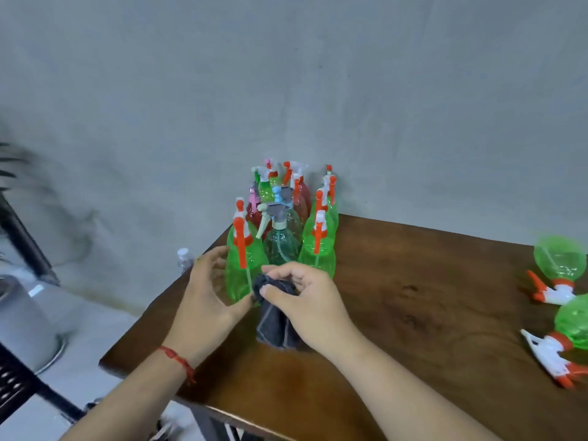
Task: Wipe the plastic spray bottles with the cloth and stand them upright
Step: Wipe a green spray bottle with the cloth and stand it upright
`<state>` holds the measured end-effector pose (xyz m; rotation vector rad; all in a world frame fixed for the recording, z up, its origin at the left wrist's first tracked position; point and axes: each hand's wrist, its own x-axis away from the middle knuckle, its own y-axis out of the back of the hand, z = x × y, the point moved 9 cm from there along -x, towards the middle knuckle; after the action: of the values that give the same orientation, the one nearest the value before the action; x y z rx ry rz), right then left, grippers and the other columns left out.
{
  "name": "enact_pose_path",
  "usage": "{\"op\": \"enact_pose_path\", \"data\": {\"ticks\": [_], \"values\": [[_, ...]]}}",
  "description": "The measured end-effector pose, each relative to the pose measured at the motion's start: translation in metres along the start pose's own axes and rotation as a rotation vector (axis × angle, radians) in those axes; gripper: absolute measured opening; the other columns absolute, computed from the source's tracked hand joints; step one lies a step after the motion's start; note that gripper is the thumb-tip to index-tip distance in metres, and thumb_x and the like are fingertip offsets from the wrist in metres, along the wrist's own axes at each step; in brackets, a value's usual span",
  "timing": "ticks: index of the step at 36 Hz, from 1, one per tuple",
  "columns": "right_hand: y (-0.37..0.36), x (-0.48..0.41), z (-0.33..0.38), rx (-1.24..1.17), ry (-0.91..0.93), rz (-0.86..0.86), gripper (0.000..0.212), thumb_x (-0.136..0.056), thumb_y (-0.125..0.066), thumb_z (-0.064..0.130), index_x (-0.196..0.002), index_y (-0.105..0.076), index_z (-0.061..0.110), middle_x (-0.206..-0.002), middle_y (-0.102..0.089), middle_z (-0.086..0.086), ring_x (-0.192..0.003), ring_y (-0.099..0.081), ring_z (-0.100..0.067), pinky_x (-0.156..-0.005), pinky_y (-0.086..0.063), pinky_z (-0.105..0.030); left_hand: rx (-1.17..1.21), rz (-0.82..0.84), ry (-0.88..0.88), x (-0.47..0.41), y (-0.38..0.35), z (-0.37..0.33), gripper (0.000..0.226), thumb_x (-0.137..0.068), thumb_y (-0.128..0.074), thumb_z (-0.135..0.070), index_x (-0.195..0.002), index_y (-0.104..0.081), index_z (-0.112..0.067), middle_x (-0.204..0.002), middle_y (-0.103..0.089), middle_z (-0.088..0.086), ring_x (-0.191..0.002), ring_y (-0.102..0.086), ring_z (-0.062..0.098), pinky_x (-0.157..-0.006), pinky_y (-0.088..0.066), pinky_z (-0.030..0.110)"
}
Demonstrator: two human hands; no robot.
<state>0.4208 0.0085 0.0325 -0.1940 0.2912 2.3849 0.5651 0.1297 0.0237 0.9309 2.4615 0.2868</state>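
Note:
Several spray bottles stand upright in a cluster [286, 218] at the table's far left corner, green, red and clear ones. The nearest is a green bottle [243, 265] with an orange trigger. My right hand [305, 300] grips a bunched dark grey cloth [275, 323] just in front of that bottle. My left hand [206, 288] hovers beside the green bottle with fingers spread and the thumb near the cloth, holding nothing that I can see. Two green bottles lie on their sides at the right edge, one farther [558, 265] and one nearer [569, 329].
The dark wooden table [413, 313] stands against a grey wall. Its left edge runs close to my left hand. A small clear bottle with a white cap [184, 257] stands beyond that edge. A grey round container [22, 316] sits on the floor at left.

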Motion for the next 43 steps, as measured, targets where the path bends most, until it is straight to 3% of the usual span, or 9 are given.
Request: {"op": "enact_pose_path", "data": {"ticks": [5, 11, 18, 25, 31, 35, 37, 41, 43], "values": [[-0.027, -0.022, -0.012, 0.044, -0.042, 0.035, 0.013, -0.092, -0.080, 0.010, -0.104, -0.079, 0.015, -0.115, -0.079, 0.015, -0.107, -0.072, 0.002, -0.102, -0.058, -0.034, -0.004, 0.036, 0.036, -0.018, 0.008, 0.035, 0.078, -0.079, -0.095, -0.030, -0.145, -0.051, -0.033, -0.133, -0.068, -0.014, -0.120, -0.071, 0.008, -0.104, -0.060, 0.043], [-0.021, -0.036, -0.026, 0.044, -0.094, 0.026, 0.013, -0.094, -0.079, 0.011, -0.104, -0.079, 0.019, -0.106, -0.080, 0.015, -0.103, -0.073, 0.000, -0.098, -0.058, -0.029, -0.212, 0.011, 0.094, -0.026, 0.012, 0.077, 0.070, -0.087, -0.086, -0.021, -0.146, -0.049, -0.032, -0.133, -0.058, -0.004, -0.116, -0.065, 0.002, -0.109, -0.056, 0.040], [-0.002, -0.044, -0.036, 0.044, -0.119, 0.018, 0.013, -0.094, -0.079, 0.012, -0.103, -0.078, 0.021, -0.113, -0.078, 0.020, -0.108, -0.072, 0.002, -0.105, -0.057, -0.034, -0.287, -0.038, 0.122, -0.031, 0.006, 0.058, 0.078, -0.088, -0.085, -0.036, -0.153, -0.044, -0.029, -0.150, -0.048, -0.006, -0.141, -0.048, 0.010, -0.108, -0.040, 0.025], [0.024, -0.028, -0.032, -0.042, -0.118, 0.016, 0.013, -0.095, -0.076, 0.007, -0.102, -0.078, 0.018, -0.115, -0.079, 0.014, -0.113, -0.072, -0.005, -0.108, -0.054, -0.036, -0.253, -0.107, 0.129, -0.016, -0.002, 0.028, 0.080, -0.089, -0.086, -0.037, -0.154, -0.041, -0.029, -0.145, -0.045, -0.011, -0.143, -0.047, 0.013, -0.117, -0.045, 0.036], [0.071, 0.002, -0.024, -0.075, -0.112, -0.026, 0.008, -0.098, -0.074, 0.012, -0.097, -0.076, 0.020, -0.102, -0.081, 0.001, -0.096, -0.075, -0.013, -0.087, -0.053, -0.029, -0.038, -0.258, 0.159, 0.036, -0.005, 0.010, 0.048, -0.094, -0.081, -0.023, -0.131, -0.052, -0.032, -0.135, -0.057, -0.005, -0.126, -0.058, 0.007, -0.114, -0.050, 0.040], [0.112, 0.025, -0.010, 0.017, -0.003, -0.083, 0.015, -0.097, -0.074, 0.011, -0.099, -0.079, 0.025, -0.118, -0.075, 0.015, -0.115, -0.069, -0.006, -0.103, -0.052, -0.027, -0.046, -0.066, -0.012, 0.063, -0.063, -0.029, 0.035, -0.095, -0.079, -0.018, -0.119, -0.061, -0.038, -0.124, -0.063, -0.016, -0.124, -0.061, 0.006, -0.106, -0.053, 0.035], [0.135, 0.039, -0.004, 0.086, 0.058, -0.115, 0.017, -0.097, -0.075, 0.009, -0.099, -0.079, 0.026, -0.117, -0.071, 0.019, -0.117, -0.066, -0.004, -0.101, -0.049, -0.019, -0.078, 0.056, -0.116, 0.068, -0.101, -0.061, 0.035, -0.097, -0.077, -0.021, -0.123, -0.062, -0.039, -0.125, -0.061, -0.019, -0.126, -0.060, 0.008, -0.105, -0.051, 0.030], [0.190, 0.074, 0.001, 0.105, 0.052, -0.178, 0.014, -0.098, -0.072, 0.007, -0.104, -0.079, 0.019, -0.110, -0.071, 0.009, -0.107, -0.069, -0.007, -0.096, -0.053, -0.021, -0.048, 0.215, -0.174, 0.064, -0.165, -0.113, 0.041, -0.103, -0.070, -0.028, -0.137, -0.055, -0.045, -0.137, -0.055, -0.027, -0.133, -0.054, -0.001, -0.106, -0.046, 0.019], [0.218, 0.091, 0.000, 0.069, 0.008, -0.185, 0.014, -0.101, -0.069, 0.009, -0.106, -0.078, 0.019, -0.108, -0.075, 0.005, -0.104, -0.072, -0.010, -0.094, -0.056, -0.027, -0.026, 0.293, -0.158, 0.059, -0.197, -0.130, 0.043, -0.106, -0.065, -0.025, -0.139, -0.053, -0.048, -0.141, -0.055, -0.027, -0.132, -0.054, -0.004, -0.108, -0.048, 0.022]]}}
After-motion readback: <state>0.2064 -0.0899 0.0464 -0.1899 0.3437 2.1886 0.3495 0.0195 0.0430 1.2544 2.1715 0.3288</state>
